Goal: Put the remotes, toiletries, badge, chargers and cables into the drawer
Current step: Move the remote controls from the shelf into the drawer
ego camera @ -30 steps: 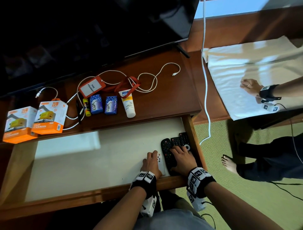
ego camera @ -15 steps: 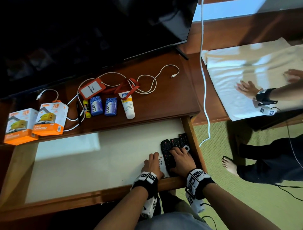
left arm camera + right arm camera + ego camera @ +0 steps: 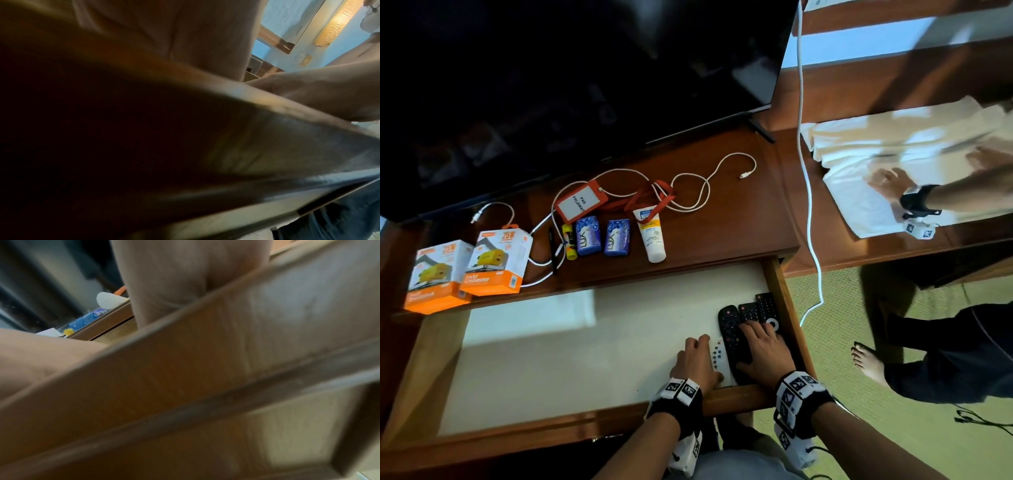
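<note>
Left wrist view is mostly a dark blur: a smeared wooden edge (image 3: 236, 97) crosses it, nothing behind it readable. Right wrist view is no better, the drawer front (image 3: 205, 361) soft and streaked, with just a white tube cap (image 3: 108, 301) and a scrap of blue wrapper (image 3: 86, 320) peeking out at 10 o'clock. From the head camera, the right hand (image 3: 765, 353) covers the near halves of the black remotes (image 3: 751, 311), and the left hand (image 3: 697, 363) hides part of the white remote (image 3: 719, 358). At 3 o'clock another person's hand (image 3: 887, 183) is motion-blurred on a white cloth (image 3: 859, 192), the arm cut off by the edge. The television (image 3: 585, 85) runs off the top.
</note>
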